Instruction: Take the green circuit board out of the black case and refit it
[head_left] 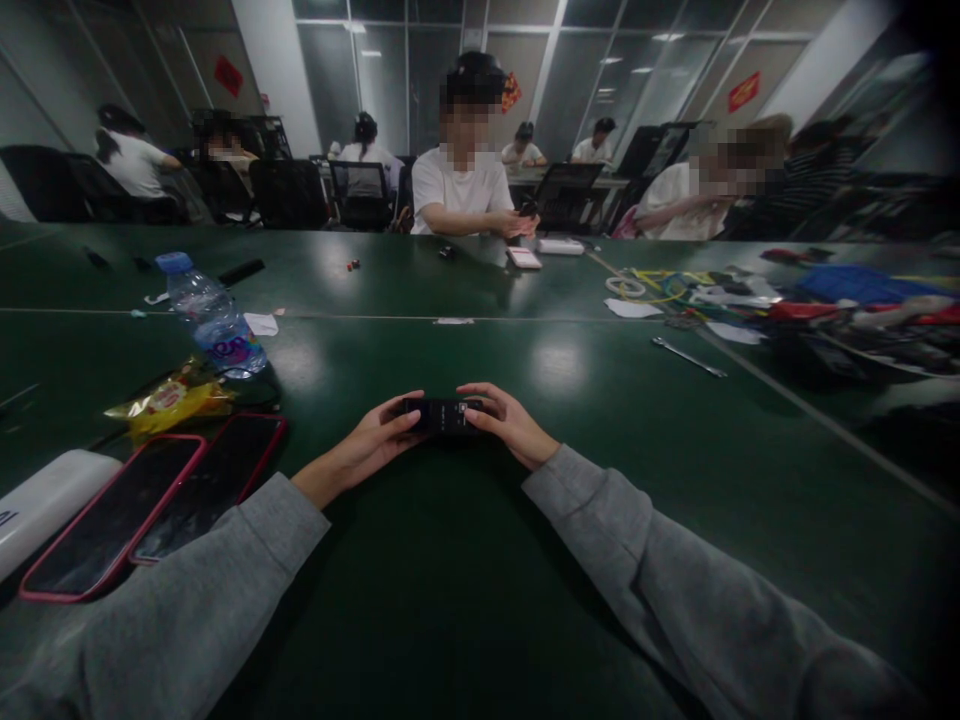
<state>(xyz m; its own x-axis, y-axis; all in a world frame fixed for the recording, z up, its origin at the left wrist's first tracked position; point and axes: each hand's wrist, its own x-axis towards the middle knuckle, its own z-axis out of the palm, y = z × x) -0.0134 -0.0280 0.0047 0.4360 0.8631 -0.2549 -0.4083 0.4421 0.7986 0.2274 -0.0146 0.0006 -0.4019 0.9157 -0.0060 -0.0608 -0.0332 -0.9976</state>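
Note:
Between my two hands is a small black box-shaped device (444,417) with tiny white print and a square mark near its right end; its exact kind does not show. My left hand (379,438) grips its left end, thumb on the near face and fingers behind. The right end is pinched by my right hand (510,422), the thumb lying beside the square mark. The device is held level, over the dark green table (465,580). Whether its underside touches the tabletop I cannot tell.
Left of me lie two red-edged phones (124,510), a white case (45,500), a yellow wrapper (176,400) and a tilted plastic bottle (214,315). To the right are a wrench (688,357) and a heap of cables (697,290). A person (465,180) sits opposite, holding something dark.

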